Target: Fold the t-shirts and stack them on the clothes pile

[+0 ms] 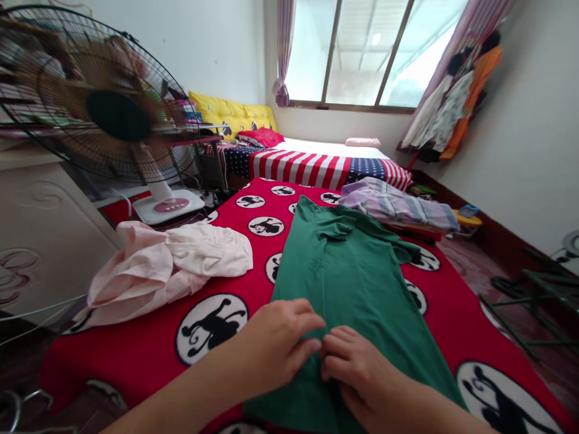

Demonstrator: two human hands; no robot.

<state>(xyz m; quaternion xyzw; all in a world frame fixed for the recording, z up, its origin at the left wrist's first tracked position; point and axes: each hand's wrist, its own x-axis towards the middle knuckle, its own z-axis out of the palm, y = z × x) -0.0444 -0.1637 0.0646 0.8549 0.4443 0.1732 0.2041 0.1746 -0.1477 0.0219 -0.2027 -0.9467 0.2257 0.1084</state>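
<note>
Green shirt [362, 283] lies mid-blanket [154, 367], near edge toward the wearer. Looks soft, light, floppy; I'd grab both hem corners. Left hand [283, 340] and right hand [357, 367] half-curled on it; can't tell if gripping.

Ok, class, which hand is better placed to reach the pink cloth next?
Probably the left hand: the pink cloth lies on that side, while the right hand is farther away, on the green garment.

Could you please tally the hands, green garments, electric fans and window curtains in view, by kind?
Hands: 2 (left hand, right hand)
Green garments: 1
Electric fans: 1
Window curtains: 2 (left curtain, right curtain)
Total: 6
</note>
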